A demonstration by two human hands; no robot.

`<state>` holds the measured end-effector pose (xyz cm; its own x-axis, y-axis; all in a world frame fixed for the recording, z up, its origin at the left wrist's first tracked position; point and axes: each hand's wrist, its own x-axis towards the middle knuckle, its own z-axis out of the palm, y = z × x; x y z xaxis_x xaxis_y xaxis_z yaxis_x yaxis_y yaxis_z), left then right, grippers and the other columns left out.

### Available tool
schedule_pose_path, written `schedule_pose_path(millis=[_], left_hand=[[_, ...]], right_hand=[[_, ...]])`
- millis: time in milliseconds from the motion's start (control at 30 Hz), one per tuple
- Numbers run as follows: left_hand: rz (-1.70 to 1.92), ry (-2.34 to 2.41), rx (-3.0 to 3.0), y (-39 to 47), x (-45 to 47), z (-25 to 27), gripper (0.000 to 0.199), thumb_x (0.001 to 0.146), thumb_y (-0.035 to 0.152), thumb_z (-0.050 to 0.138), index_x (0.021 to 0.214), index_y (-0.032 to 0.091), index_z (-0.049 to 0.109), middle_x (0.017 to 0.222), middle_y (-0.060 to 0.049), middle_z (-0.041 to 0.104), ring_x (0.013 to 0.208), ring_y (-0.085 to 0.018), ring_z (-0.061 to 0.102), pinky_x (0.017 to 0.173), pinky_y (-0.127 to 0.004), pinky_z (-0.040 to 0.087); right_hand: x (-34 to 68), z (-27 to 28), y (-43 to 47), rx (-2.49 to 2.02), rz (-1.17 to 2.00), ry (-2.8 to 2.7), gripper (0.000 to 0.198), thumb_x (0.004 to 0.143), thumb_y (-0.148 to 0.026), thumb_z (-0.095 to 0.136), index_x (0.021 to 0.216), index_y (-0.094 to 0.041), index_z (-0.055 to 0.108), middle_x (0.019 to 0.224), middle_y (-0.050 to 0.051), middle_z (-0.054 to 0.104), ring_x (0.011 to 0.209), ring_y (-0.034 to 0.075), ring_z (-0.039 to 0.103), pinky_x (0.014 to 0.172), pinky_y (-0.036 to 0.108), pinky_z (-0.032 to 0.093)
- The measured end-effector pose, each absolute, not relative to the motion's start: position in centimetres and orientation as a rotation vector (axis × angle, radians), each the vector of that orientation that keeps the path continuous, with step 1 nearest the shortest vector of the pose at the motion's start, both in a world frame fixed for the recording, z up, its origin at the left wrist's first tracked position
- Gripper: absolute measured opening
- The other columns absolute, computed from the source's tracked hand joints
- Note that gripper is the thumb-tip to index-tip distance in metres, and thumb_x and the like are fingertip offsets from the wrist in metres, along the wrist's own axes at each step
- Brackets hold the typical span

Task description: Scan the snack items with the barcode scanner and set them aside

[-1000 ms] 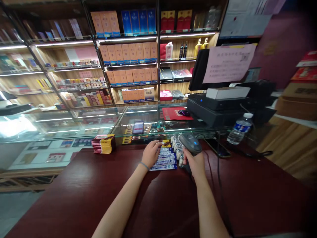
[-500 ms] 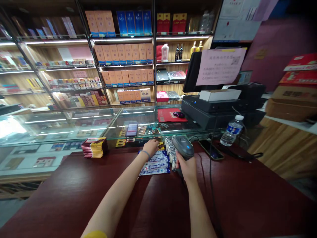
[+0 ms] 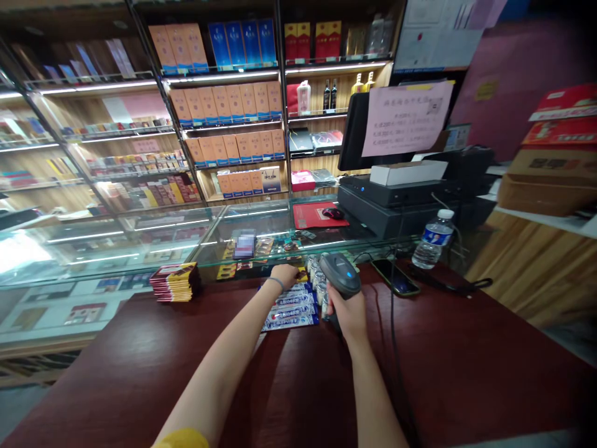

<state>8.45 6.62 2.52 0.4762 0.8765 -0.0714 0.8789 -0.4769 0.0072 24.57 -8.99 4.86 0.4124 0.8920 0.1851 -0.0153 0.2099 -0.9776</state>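
Observation:
My right hand [image 3: 349,314] is wrapped round the handle of a dark grey barcode scanner [image 3: 339,272], its head tilted up with a blue light showing. Just left of it, my left hand [image 3: 283,275] has its fingers curled at a small yellow packet [image 3: 302,274], whose far part shows past the fingertips. Under and in front of that hand lie several blue-and-white snack packets [image 3: 293,311] in a row. Between these and the scanner stands a line of small clear-wrapped pale items [image 3: 319,283], partly covered by the scanner.
A stack of yellow-and-maroon packets [image 3: 175,282] stands at the left on the dark red counter [image 3: 186,348]. To the right lie a phone [image 3: 395,277], a water bottle [image 3: 433,239] and a black strap. The scanner's cable runs down the counter. Behind is a glass display case [image 3: 261,214].
The whole view has shifted slightly. My left hand's fingers are more curled at the yellow packet. The scanner stays in my right hand, almost unmoved.

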Motion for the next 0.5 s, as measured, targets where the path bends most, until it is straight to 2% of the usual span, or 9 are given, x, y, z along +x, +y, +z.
schedule_pose_path(millis=[133,300,400,500], left_hand=[[-0.05,1.566,2.726,5.3,8.6,3.3,0.025,0.095,0.026,0.052,0.106,0.016,0.072,0.102,-0.019,0.074,0.099,-0.033,0.071,0.087,-0.043,0.054],[0.103,1.572,2.802,3.6,7.0,4.4,0.029,0.098,0.02,0.044,0.12,0.018,0.064,0.109,-0.018,0.072,0.103,-0.029,0.07,0.087,-0.039,0.052],[0.372,1.578,2.773,2.8,5.0,4.5,0.029,0.098,0.02,0.048,0.122,0.023,0.062,0.108,-0.012,0.073,0.103,-0.025,0.07,0.086,-0.033,0.051],[0.814,1.604,2.611,1.5,2.7,4.0,0.028,0.098,0.025,0.05,0.122,0.027,0.064,0.106,-0.008,0.075,0.098,-0.021,0.071,0.086,-0.029,0.05]], right_hand=[[24.6,5.0,-9.0,-1.179,0.798,-0.93,0.029,0.074,-0.048,0.072,0.069,-0.023,0.058,0.043,-0.003,0.054,0.034,0.016,0.05,0.037,0.029,0.041],[24.5,5.1,-9.1,-1.175,0.773,-0.935,0.028,0.075,-0.048,0.071,0.071,-0.023,0.059,0.045,-0.002,0.056,0.036,0.016,0.05,0.039,0.029,0.043],[24.5,5.2,-9.3,-1.183,0.77,-0.93,0.028,0.075,-0.049,0.071,0.074,-0.023,0.06,0.047,-0.001,0.057,0.037,0.016,0.05,0.04,0.029,0.044],[24.3,5.3,-9.4,-1.196,0.75,-0.962,0.029,0.077,-0.05,0.07,0.071,-0.023,0.059,0.048,0.0,0.058,0.037,0.017,0.051,0.039,0.03,0.045]])
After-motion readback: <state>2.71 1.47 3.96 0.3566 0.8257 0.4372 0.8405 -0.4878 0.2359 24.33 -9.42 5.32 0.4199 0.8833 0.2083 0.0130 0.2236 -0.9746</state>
